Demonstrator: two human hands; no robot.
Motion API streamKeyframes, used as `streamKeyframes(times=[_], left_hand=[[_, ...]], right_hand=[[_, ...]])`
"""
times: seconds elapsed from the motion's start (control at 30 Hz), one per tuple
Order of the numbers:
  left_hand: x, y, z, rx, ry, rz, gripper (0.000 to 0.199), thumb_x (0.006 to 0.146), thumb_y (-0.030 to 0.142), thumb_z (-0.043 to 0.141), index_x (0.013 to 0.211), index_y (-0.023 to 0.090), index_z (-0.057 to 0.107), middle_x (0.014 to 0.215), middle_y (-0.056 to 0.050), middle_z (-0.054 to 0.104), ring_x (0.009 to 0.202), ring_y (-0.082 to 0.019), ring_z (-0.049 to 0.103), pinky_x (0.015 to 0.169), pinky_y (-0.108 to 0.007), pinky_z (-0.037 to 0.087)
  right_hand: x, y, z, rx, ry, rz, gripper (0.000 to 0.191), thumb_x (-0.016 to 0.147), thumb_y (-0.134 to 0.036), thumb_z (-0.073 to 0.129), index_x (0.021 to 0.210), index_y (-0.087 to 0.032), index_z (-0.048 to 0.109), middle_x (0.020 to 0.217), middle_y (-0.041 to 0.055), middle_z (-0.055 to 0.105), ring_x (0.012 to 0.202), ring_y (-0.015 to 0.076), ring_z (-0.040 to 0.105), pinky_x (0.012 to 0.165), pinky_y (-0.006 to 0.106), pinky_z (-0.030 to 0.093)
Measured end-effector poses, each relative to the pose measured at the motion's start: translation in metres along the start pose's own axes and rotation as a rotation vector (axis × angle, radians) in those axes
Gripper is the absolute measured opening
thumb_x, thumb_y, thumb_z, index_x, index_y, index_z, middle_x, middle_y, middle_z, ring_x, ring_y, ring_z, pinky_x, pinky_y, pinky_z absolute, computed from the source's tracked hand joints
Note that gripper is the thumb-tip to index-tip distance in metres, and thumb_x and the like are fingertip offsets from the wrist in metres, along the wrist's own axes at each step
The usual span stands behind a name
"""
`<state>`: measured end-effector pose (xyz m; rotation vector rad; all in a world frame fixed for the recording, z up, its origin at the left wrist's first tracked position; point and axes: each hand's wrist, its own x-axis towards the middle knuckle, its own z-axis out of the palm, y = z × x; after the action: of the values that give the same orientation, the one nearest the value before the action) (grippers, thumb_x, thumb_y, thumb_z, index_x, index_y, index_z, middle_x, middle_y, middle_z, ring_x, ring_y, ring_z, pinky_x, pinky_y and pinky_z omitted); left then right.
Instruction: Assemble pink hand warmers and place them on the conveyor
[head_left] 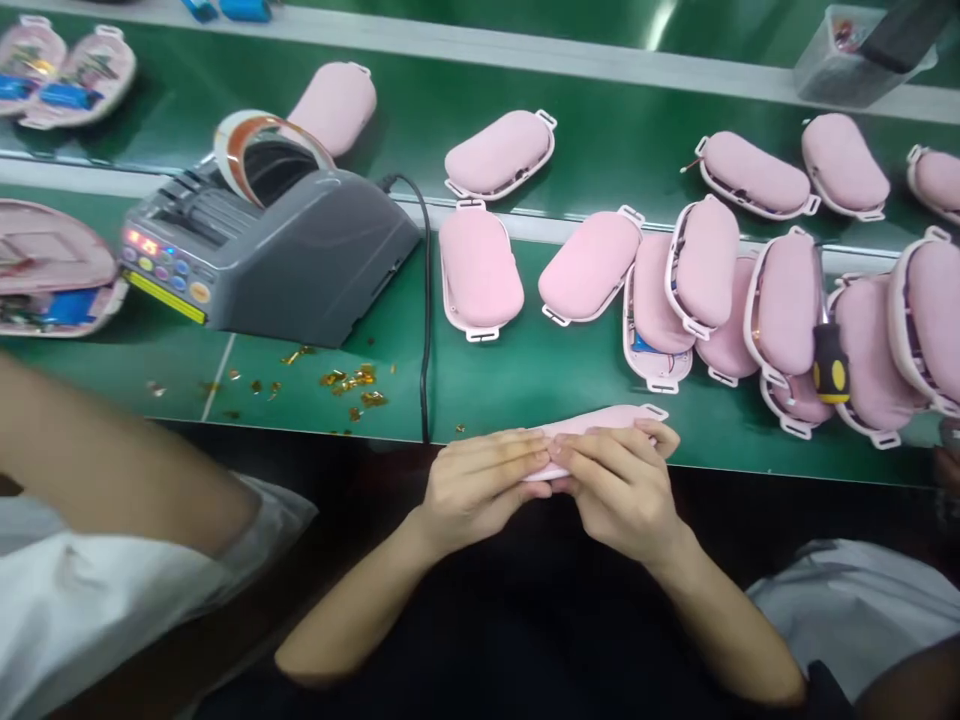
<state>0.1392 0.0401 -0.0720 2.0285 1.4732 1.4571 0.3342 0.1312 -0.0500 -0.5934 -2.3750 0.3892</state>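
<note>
A pink oval case [600,418] is held at the front edge of the green table, tilted, with a white loop showing at its right end. My left hand [484,485] grips its left part, fingers on top and thumb underneath. My right hand [622,480] is closed round the right part, its fingertips close to those of my left hand. Both hands cover much of the case's near side. Beyond them lie a pink case [481,268] and another pink case [591,265], each with white end loops.
A grey tape dispenser [300,260] stands left, its black cable [427,320] running to the table edge. Scraps of amber tape [352,380] lie before it. Several pink cases and a screwdriver [830,365] are piled right. Another person's arm [112,460] reaches in at left.
</note>
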Motion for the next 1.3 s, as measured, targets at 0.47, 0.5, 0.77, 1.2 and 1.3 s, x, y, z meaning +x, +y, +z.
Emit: streamKeyframes(times=[0.47, 0.5, 0.77, 1.2, 1.3], left_hand=[[0.041, 0.022, -0.007, 0.391, -0.267, 0.137, 0.029, 0.101, 0.032, 0.073, 0.12, 0.01, 0.072, 0.113, -0.009, 0.083, 0.107, -0.024, 0.081, 0.101, -0.04, 0.068], [0.042, 0.025, 0.001, 0.402, -0.226, 0.165, 0.025, 0.101, 0.028, 0.073, 0.118, 0.01, 0.072, 0.109, -0.008, 0.084, 0.105, -0.023, 0.081, 0.099, -0.038, 0.068], [0.033, 0.004, 0.0, 0.293, -0.246, 0.238, 0.034, 0.097, 0.027, 0.078, 0.127, 0.016, 0.069, 0.112, -0.007, 0.084, 0.107, -0.022, 0.081, 0.1, -0.037, 0.066], [0.008, -0.015, -0.004, 0.286, -0.039, -0.15, 0.05, 0.092, 0.047, 0.082, 0.132, 0.02, 0.069, 0.106, -0.008, 0.07, 0.097, -0.022, 0.071, 0.085, -0.035, 0.066], [0.011, -0.013, -0.008, 0.085, 0.01, -0.188, 0.039, 0.099, 0.039, 0.075, 0.134, 0.023, 0.07, 0.104, -0.007, 0.077, 0.095, -0.02, 0.076, 0.082, -0.031, 0.066]], right_hand=[[-0.029, 0.034, -0.014, 0.249, 0.133, 0.044, 0.037, 0.095, -0.004, 0.071, 0.128, -0.022, 0.073, 0.108, 0.0084, 0.082, 0.101, 0.0247, 0.079, 0.085, 0.042, 0.069], [-0.031, 0.031, -0.01, 0.254, 0.165, 0.049, 0.04, 0.094, -0.002, 0.07, 0.128, -0.023, 0.074, 0.106, 0.0077, 0.082, 0.098, 0.0245, 0.079, 0.083, 0.042, 0.07], [-0.036, 0.046, -0.014, 0.391, 0.085, 0.139, 0.042, 0.098, -0.017, 0.076, 0.139, -0.023, 0.067, 0.121, 0.0105, 0.081, 0.113, 0.0249, 0.078, 0.095, 0.044, 0.069], [-0.048, 0.055, -0.03, 0.368, -0.308, 0.17, 0.09, 0.092, -0.005, 0.055, 0.173, -0.023, 0.018, 0.159, 0.0143, 0.057, 0.145, 0.0273, 0.06, 0.116, 0.052, 0.058], [-0.043, 0.052, -0.029, 0.502, -0.3, 0.251, 0.073, 0.098, -0.023, 0.068, 0.164, -0.029, 0.041, 0.149, 0.0077, 0.068, 0.135, 0.025, 0.069, 0.112, 0.041, 0.061]])
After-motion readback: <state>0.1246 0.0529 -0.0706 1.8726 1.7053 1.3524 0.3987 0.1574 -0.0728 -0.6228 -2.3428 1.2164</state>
